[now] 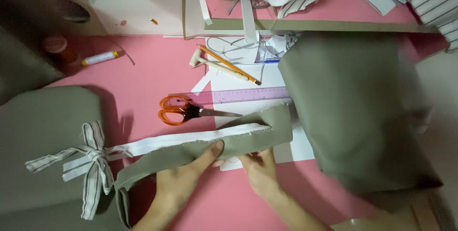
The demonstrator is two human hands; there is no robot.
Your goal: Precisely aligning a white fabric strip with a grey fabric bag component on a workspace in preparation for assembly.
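Two bare hands press an olive-green fabric strip (200,152) flat against a pink work surface (143,69): the left hand (183,181), at about 6 o'clock in the frame, lies spread on the strip with its thumb pushed up toward the seam, holding nothing closed in the palm, while the right hand (260,169), just beside it at 5 o'clock, pinches the strip's lower edge between fingertips, though how firmly cannot be told. Along the strip's upper edge runs a white band of interfacing (191,138), touching it and lined with what look like pins or stitches. The step in hand appears to be aligning and smoothing the two layers; the next move would likely call for keeping both edges flush while working along toward 3 o'clock, where the strip's end folds over white paper (296,152). At 9 o'clock from the hands a striped fabric bow (93,157) lies on more olive cloth. Orange-handled scissors (183,111) rest at 12 o'clock, near a translucent purple ruler (250,94) and a pencil (229,64) beyond. A large fold of olive fabric (353,112) hangs blurred at 3 o'clock, and a glue stick (99,58) lies at 10 o'clock, well apart.
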